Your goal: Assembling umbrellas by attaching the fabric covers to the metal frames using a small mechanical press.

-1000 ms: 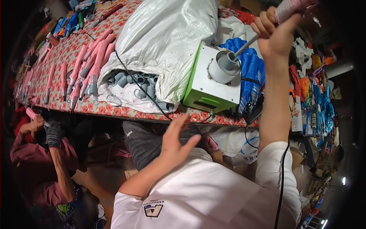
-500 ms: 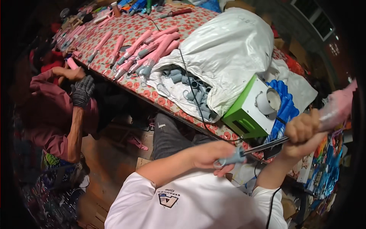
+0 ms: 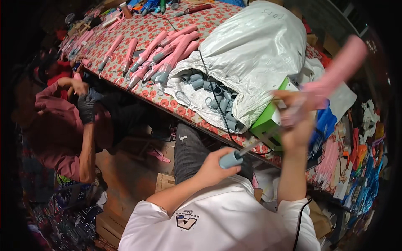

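Note:
My left hand (image 3: pixel 211 169) is closed around a short grey-blue plastic umbrella handle (image 3: pixel 230 160), its hollow end facing up and right. A thin metal shaft (image 3: pixel 253 145) reaches down toward that opening; I cannot tell whether its tip sits inside. The shaft belongs to a folded pink umbrella (image 3: pixel 331 79) tilted up to the right. My right hand (image 3: pixel 297 119), blurred by motion, wraps round the umbrella's lower part, where clear plastic seems to cover the fabric. Behind that hand stands a green and white box-shaped device (image 3: pixel 268 121), partly hidden.
A white sack (image 3: pixel 259 46) spills several grey handles (image 3: pixel 215 94) onto the flowered tablecloth (image 3: pixel 178 108). Pink folded umbrellas (image 3: pixel 178 48) lie in a pile beyond. A black cable (image 3: pixel 209 79) crosses the sack. At left sits a co-worker (image 3: pixel 63 134) with a gloved hand. Colourful packets (image 3: pixel 364 184) crowd the right.
My right hand has moved left with the umbrella, which now points more steeply upward. My left hand has shifted left and up with the handle. The co-worker's hands have come closer together.

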`<state>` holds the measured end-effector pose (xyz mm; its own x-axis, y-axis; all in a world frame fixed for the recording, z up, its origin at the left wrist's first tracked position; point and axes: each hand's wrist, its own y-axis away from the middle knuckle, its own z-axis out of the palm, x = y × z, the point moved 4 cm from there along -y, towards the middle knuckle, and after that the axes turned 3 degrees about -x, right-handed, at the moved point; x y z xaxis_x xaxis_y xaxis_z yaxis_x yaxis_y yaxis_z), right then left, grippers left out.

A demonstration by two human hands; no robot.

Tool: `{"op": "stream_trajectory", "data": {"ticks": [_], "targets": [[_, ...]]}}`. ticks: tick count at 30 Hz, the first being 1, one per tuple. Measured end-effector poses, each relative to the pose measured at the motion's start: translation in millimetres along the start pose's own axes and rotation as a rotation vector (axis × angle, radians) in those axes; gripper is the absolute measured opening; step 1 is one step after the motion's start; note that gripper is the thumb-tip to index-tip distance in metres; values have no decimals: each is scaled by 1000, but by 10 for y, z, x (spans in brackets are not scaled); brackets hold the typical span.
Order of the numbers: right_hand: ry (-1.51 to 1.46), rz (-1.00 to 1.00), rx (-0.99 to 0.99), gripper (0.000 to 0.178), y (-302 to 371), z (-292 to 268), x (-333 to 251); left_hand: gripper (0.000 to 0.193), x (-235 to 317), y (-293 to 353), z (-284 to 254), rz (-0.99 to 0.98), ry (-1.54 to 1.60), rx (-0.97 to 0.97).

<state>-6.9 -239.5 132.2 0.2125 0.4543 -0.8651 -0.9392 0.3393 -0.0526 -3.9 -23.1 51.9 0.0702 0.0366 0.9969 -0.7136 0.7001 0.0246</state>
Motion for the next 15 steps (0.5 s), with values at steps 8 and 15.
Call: {"op": "stream_trajectory", "data": {"ticks": [8, 15], "targets": [[568, 300, -271, 52, 604, 178, 1125, 23, -489, -321, -1169, -247, 308, 524], [1034, -341, 171, 14, 1218, -545, 116, 47, -613, -1544, -2887, 159, -1569, 1004]]}}
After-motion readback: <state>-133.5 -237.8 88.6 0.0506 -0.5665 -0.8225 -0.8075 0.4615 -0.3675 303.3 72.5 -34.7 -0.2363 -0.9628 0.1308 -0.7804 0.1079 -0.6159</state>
